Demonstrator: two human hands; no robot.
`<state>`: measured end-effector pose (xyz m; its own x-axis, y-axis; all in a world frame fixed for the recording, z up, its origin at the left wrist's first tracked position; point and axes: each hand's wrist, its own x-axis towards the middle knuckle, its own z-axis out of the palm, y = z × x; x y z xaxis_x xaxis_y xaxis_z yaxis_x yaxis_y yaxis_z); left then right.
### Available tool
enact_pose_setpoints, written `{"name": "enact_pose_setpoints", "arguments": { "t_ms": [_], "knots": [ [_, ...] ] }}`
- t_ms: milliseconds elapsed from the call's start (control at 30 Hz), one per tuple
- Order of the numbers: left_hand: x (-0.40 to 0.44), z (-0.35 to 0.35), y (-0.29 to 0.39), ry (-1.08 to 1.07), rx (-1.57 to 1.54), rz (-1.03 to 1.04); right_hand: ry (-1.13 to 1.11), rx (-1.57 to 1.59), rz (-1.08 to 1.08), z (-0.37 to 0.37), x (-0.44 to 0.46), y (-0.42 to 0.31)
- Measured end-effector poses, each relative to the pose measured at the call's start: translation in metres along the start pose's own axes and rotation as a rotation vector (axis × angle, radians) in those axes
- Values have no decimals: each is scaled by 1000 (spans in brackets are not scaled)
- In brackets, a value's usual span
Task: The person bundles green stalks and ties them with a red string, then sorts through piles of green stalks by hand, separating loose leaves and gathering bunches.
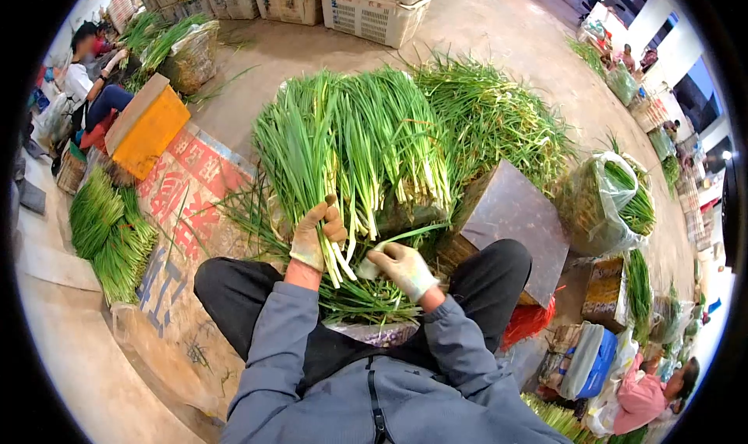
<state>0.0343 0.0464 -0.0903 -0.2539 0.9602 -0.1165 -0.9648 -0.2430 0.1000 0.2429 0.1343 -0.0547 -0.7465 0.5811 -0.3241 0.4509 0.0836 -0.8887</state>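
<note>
Bare floor (483, 35) surrounds the work. Nearest, at the centre, the gloved left hand (318, 232) closes round slim stalks (338, 263), leafy green above and whitish at their lower ends. Just beside them, the gloved right hand (405, 269) has thumb and fingertips pinched together; what they pinch is unclear. Beyond lie a neatly aligned pile (389, 124), a tangled heap (495, 120) to its right, and, at upper centre, plastic crates (370, 15).

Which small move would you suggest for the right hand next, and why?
I would probably ease the right hand aside with the green leaf at its fingertips: the left hand holds the stalks, whose pale ends stick out just beside the right hand.
</note>
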Motion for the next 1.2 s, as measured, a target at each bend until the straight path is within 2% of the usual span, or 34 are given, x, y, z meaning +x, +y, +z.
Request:
{"name": "enact_pose_setpoints", "arguments": {
  "t_ms": [67, 167, 200, 233, 267, 300, 333, 367, 400, 467, 500, 533, 567, 600, 633, 667, 700, 733, 800, 833, 867, 933, 1067, 1133, 1200],
  "knots": [
    [0, -2, -4, 14, 39, -7, -183, 697, 167, 27, 7, -11],
    [-7, 10, -9, 128, 185, 45, -144, 742, 159, 37, 21, -3],
    [-7, 9, -8, 109, 159, 36, -157, 728, 171, 37, 22, -2],
    [-8, 11, -5, 128, 227, 73, -112, 584, 215, 35, 21, 0],
    [-9, 13, -2, 146, 291, 109, -172, 327, 133, 34, 27, 30],
    [-10, 17, 4, 143, 348, 175, -143, -327, -63, 33, 27, 46],
    [-11, 23, 11, 133, 407, 236, -343, -655, 161, 35, 27, 64],
    [-11, 33, 18, 148, 386, 279, -677, -1114, 116, 38, 30, 104],
    [-15, 30, 28, 119, 422, 316, -686, -1092, 227, 51, 38, 164],
    [-12, 13, 48, -49, 286, 276, -575, -1013, 223, 29, 27, 103],
    [-19, 24, 44, 10, 253, 322, -316, -800, 269, 19, 17, 49],
    [-20, 28, 42, 40, 306, 331, -106, -576, 219, 19, 29, 49],
    [-19, 27, 37, 125, 384, 332, 183, -523, 19, 20, 38, 50],
    [-17, 26, 33, 204, 463, 331, 300, -528, 52, 20, 48, 35],
    [-13, 25, 30, 252, 435, 296, 347, -601, -31, 23, 59, 36],
    [-11, 24, 25, 310, 549, 283, 396, -676, -118, 22, 70, 37],
    [-10, 27, 19, 353, 614, 267, 254, -655, -56, 18, 80, 42],
    [-10, 28, 17, 399, 681, 255, 260, -656, -66, 15, 78, 41],
    [-3, 5, 22, 496, 635, 110, 245, -355, -159, 8, 73, 39],
    [-6, 9, 19, 526, 693, 121, 103, 79, 91, 4, 59, 20],
    [-10, 12, 15, 560, 755, 119, 31, 273, 133, 2, 47, 6],
    [-7, 9, 7, 537, 804, 123, -59, 449, 137, 1, 33, 4],
    [-1, -4, -8, 455, 870, 51, -151, 466, 123, 15, 23, 1],
    [4, -3, -17, 449, 943, 157, -181, 371, 92, 22, 21, 0],
    [4, -5, -19, 446, 916, 152, -182, 352, 72, 22, 16, -1]
  ]
}}
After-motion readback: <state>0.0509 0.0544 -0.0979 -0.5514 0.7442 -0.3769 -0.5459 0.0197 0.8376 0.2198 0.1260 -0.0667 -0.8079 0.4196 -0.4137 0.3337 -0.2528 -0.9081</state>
